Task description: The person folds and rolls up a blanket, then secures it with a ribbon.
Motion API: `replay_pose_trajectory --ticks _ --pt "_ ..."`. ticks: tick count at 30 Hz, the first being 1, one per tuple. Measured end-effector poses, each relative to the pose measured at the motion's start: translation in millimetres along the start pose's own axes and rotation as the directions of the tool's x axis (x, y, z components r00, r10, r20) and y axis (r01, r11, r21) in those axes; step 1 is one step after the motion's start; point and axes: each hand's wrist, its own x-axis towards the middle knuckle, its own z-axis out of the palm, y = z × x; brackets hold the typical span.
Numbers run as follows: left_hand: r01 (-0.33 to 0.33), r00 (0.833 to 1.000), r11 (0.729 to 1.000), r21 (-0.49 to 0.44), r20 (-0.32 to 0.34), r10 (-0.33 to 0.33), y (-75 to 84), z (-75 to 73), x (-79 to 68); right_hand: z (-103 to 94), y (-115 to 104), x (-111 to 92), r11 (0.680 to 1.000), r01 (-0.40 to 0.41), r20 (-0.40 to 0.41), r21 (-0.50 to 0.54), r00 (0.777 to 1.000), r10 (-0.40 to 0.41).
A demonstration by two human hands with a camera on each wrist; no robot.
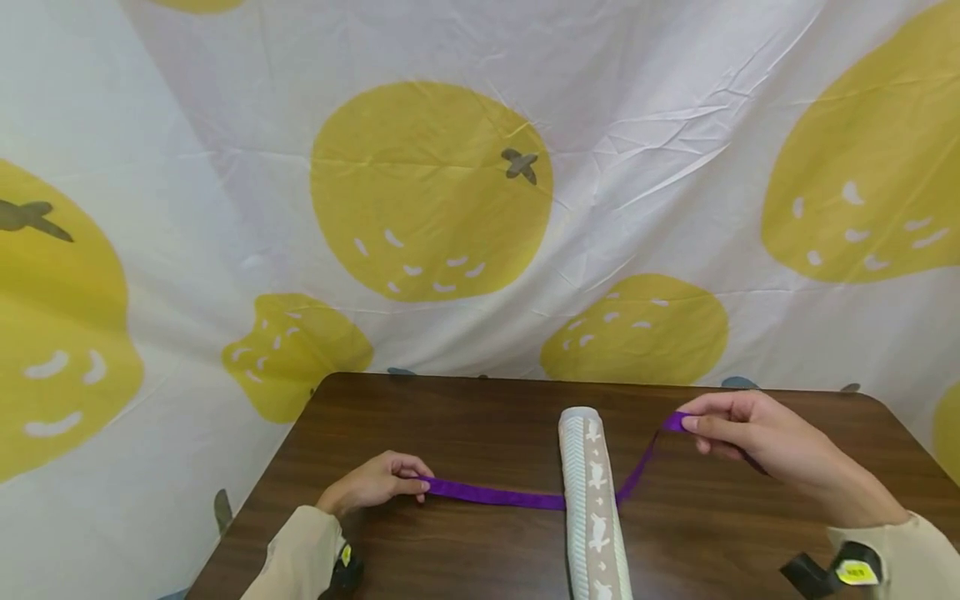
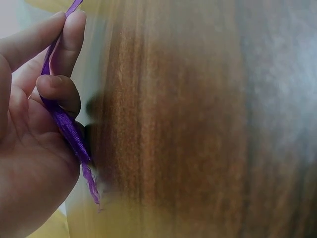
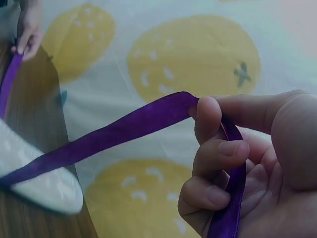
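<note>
A purple ribbon runs across the table and passes beneath a rolled cloth, pale with a beige band of white animal figures. My left hand pinches the ribbon's left part low over the table; in the left wrist view its frayed end hangs past the palm. At the right, my raised right hand pinches the other part between thumb and forefinger. The right wrist view has the ribbon slanting up from the roll, its tail lying across the curled fingers. The ribbon's stretch under the roll is hidden.
The dark wooden table has rounded far corners. Right behind it hangs a white curtain printed with yellow fruit. A dark strap with a yellow label sits at my right wrist.
</note>
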Motion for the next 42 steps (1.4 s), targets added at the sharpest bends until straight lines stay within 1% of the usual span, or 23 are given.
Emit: replay_pose_trajectory --ticks 4,8,13,15,17,18,22,25,29,33,37,42 --pt "0.001 1.000 1.000 -0.008 -0.003 -0.001 0.4 -0.7 -0.8 21.2 -15.9 16.1 0.998 -0.001 0.018 -0.070 1.000 0.002" --pt "0.004 1.000 1.000 -0.019 -0.001 -0.004 0.8 -0.7 -1.1 43.9 -21.9 34.1 0.993 0.013 0.071 -0.118 0.997 -0.005" --pt "-0.001 1.000 1.000 -0.017 0.003 0.001 -0.6 -0.4 0.3 74.3 -19.6 53.3 0.985 0.043 0.148 -0.170 0.989 -0.018" --pt "-0.004 1.000 1.000 -0.017 0.005 0.004 -1.4 -0.3 0.9 87.7 -17.1 59.8 0.981 0.033 0.161 -0.192 0.987 -0.002" --pt "-0.005 1.000 1.000 -0.017 0.006 0.005 -2.1 -0.6 1.3 101.7 -14.3 65.3 0.981 0.018 0.175 -0.191 0.984 0.016" --pt "-0.004 1.000 1.000 -0.018 0.005 0.004 -2.1 -0.9 1.3 109.0 -12.5 68.1 0.985 0.009 0.186 -0.174 0.982 0.024" --pt "-0.005 1.000 1.000 -0.016 0.002 0.005 -2.5 -1.6 1.3 137.5 -3.7 79.6 0.982 0.054 0.233 -0.182 0.973 -0.011" --pt "-0.011 1.000 1.000 -0.018 0.004 0.011 -2.3 -1.3 1.3 158.5 4.1 87.5 0.955 0.133 0.254 -0.265 0.965 -0.064" --pt "-0.015 1.000 1.000 -0.024 0.010 0.016 -1.7 -0.5 0.5 185.4 14.1 93.3 0.908 0.199 0.268 -0.369 0.958 -0.100" --pt "-0.008 1.000 1.000 -0.022 0.003 0.008 -1.3 -0.5 -0.3 208.2 21.5 95.1 0.873 0.205 0.276 -0.442 0.957 -0.085" --pt "0.002 1.000 1.000 -0.025 -0.004 -0.002 -1.6 -0.9 0.0 225.6 27.0 95.7 0.864 0.189 0.288 -0.466 0.956 -0.054" --pt "-0.005 1.000 1.000 -0.025 -0.008 0.005 -3.6 -1.0 1.0 241.7 31.9 95.0 0.856 0.167 0.289 -0.489 0.957 -0.021"
